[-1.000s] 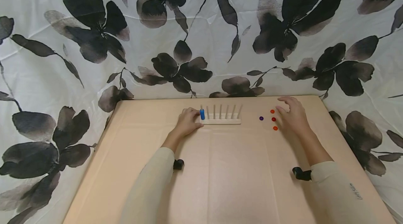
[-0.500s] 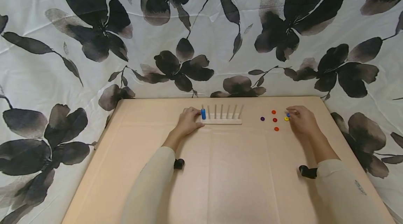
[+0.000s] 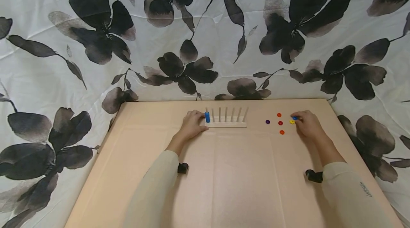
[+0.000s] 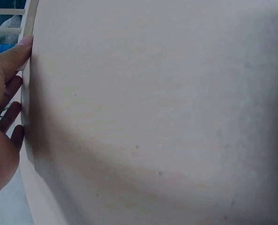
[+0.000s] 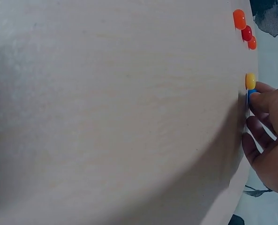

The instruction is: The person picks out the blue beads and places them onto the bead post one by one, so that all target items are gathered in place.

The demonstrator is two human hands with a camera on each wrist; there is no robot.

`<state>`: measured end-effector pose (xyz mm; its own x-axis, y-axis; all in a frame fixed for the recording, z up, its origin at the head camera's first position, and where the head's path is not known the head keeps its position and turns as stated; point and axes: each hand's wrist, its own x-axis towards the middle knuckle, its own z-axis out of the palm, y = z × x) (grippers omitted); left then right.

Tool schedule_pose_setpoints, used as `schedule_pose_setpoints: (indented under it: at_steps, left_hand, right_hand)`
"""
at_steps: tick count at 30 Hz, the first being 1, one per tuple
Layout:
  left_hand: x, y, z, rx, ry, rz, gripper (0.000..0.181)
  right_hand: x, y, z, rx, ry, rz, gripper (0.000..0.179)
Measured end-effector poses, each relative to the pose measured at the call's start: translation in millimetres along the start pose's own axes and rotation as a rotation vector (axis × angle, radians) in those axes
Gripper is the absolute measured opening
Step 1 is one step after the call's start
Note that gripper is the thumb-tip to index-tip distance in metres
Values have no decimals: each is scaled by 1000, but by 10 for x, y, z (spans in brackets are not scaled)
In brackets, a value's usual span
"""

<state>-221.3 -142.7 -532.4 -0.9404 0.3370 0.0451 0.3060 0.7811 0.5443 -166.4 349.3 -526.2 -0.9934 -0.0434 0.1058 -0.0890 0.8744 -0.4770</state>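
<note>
In the head view, my left hand [image 3: 191,124] holds the left end of a wooden peg rack [image 3: 228,125], which has a row of upright pegs. Its leftmost peg carries a stack of blue beads [image 3: 207,117]. The left wrist view shows the thumb [image 4: 22,47] pressed along the rack's front. To the right, my right hand [image 3: 308,124] pinches a single blue bead [image 3: 294,118] between thumb and fingertip. A yellow bead [image 5: 250,81] lies just beside that blue bead in the right wrist view.
Between the rack and my right hand lie a purple bead [image 3: 267,122], a red bead [image 3: 280,123] and two orange beads, one farther back [image 3: 279,115] and one nearer [image 3: 282,132]. The table's [image 3: 243,171] far edge meets a floral cloth [image 3: 237,42].
My right hand has come slightly nearer and to the right, and its fingers have closed on the blue bead. The yellow bead has come into sight. My left hand stays at the rack.
</note>
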Motion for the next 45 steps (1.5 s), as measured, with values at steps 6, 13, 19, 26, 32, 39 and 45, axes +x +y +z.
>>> schedule_pose_setpoints:
  at_steps: [6, 13, 19, 26, 32, 39, 45]
  left_hand:
    - [34, -8, -5, -6, -8, -3, 59]
    - [75, -29, -23, -5, -15, -5, 60]
    - [104, -39, -31, 4, -23, 1, 59]
    - [146, -51, -23, -4, -32, -1, 59]
    - [184, -64, -35, -14, -33, -4, 59]
    - [191, -48, -49, -15, -37, -9, 60]
    - [183, -45, -56, -20, -39, -9, 59]
  right_hand:
    - [-33, -15, 9, 14, -20, 101, 25]
    - [-44, -31, 16, 21, -24, 151, 25]
    - [-49, -29, 11, 40, -21, 148, 22]
    - [-50, -80, -63, 72, 11, 139, 22]
    - [6, -220, -167, 82, 52, 102, 25]
    - [87, -482, -249, 82, 92, 18, 25]
    - [170, -792, -286, 96, 93, -5, 26]
